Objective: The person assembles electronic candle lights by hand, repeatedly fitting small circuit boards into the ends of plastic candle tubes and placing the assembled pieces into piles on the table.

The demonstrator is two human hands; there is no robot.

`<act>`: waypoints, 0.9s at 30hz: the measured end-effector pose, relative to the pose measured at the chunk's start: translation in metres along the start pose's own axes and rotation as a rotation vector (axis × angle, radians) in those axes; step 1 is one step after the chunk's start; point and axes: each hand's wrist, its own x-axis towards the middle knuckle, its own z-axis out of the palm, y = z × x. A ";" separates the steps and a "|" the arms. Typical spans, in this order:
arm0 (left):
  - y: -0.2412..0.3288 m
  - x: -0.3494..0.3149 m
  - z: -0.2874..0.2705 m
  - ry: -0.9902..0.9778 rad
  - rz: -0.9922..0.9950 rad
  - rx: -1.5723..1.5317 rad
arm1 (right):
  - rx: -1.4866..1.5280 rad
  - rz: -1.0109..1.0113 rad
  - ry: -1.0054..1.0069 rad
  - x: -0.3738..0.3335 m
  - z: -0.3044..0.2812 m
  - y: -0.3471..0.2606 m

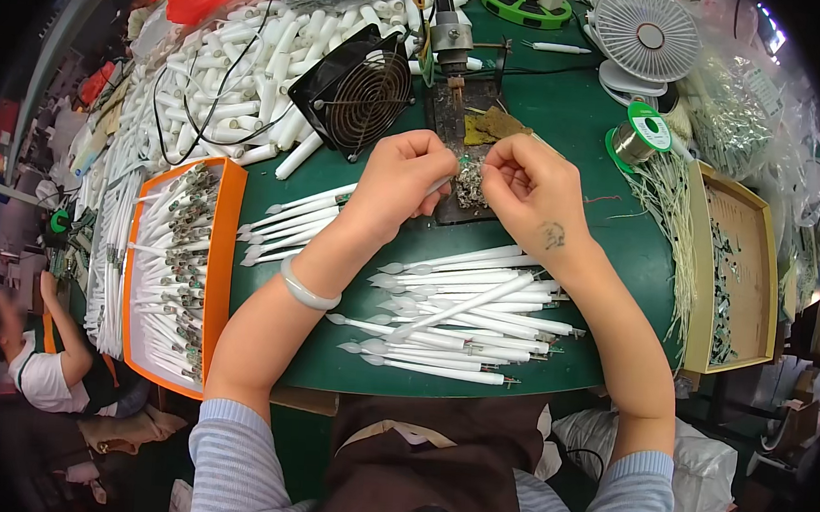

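Both hands meet over a dark metal plate point(451, 211) under an upright soldering iron point(456, 78). My left hand point(401, 184) is closed, with a short bit of a thin white stick point(438, 186) showing at its fingers. My right hand point(531, 190) is pinched beside it; whatever its fingertips hold is hidden. Crumbly grey solder waste point(472, 186) lies between the hands, and a brownish-yellow sponge point(495, 126) sits behind them. Below, white candle sticks point(463, 307) with flame-shaped tips lie piled on the green table point(317, 368). More candle sticks point(298, 220) lie by my left wrist.
An orange box point(224, 291) of candle sticks stands left; a yellow box point(757, 328) with small circuit boards stands right. A black fan point(355, 90), white tubes point(252, 74), a solder spool point(642, 134), pale wires point(667, 245) and a white fan point(648, 35) surround the plate.
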 end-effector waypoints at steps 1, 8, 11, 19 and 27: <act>0.000 0.000 0.000 0.010 -0.001 -0.011 | 0.004 -0.019 -0.003 0.000 0.000 -0.001; 0.001 0.001 0.003 0.014 -0.010 -0.074 | 0.028 -0.042 0.022 -0.001 0.003 0.001; 0.001 0.002 0.004 0.025 0.002 -0.079 | 0.020 -0.043 0.025 0.000 0.003 0.001; 0.004 0.001 0.005 0.039 0.026 -0.096 | 0.018 -0.041 0.040 0.000 0.005 0.000; 0.004 0.000 0.005 0.048 0.021 -0.155 | 0.030 -0.045 0.048 0.000 0.006 -0.001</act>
